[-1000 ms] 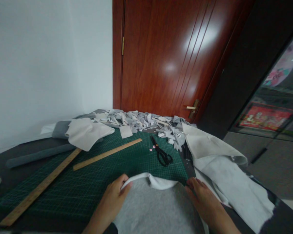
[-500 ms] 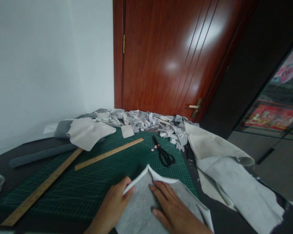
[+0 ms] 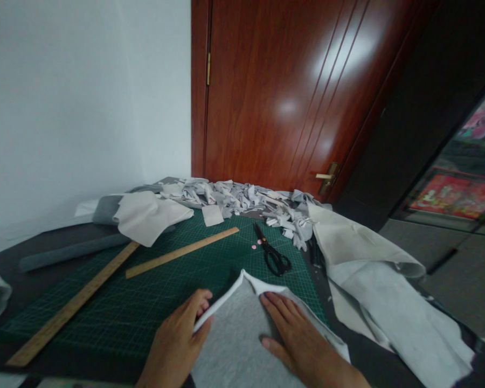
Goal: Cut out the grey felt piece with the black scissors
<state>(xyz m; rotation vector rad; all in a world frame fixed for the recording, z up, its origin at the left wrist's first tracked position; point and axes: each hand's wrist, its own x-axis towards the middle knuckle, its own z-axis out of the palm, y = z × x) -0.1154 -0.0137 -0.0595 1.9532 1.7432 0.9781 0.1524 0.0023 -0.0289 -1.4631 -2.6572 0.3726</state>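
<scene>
A grey piece of fabric (image 3: 238, 345) with a white folded edge lies in front of me, its peaked corner pointing away over the green cutting mat (image 3: 226, 256). My left hand (image 3: 181, 334) pinches the fabric's left edge between thumb and curled fingers. Flat on the right part of the piece rests my right hand (image 3: 295, 328), fingers stretched out with their tips at the folded white border, thumb apart. Beyond the corner are black-handled scissors (image 3: 272, 253) and two small pink discs (image 3: 254, 247). The fabric's near end is out of view.
Two wooden rulers (image 3: 181, 252) lie on the mat's left side. A heap of grey and white scraps (image 3: 242, 198) lines the back, before a brown door (image 3: 262, 97). Cream and pale grey material (image 3: 404, 312) drapes at right. A cream sheet (image 3: 143, 218) and dark roll (image 3: 73, 252) sit left.
My left hand has slid back along the left edge, towards me. My right hand has moved a little to the right along the folded border. The view has shifted slightly.
</scene>
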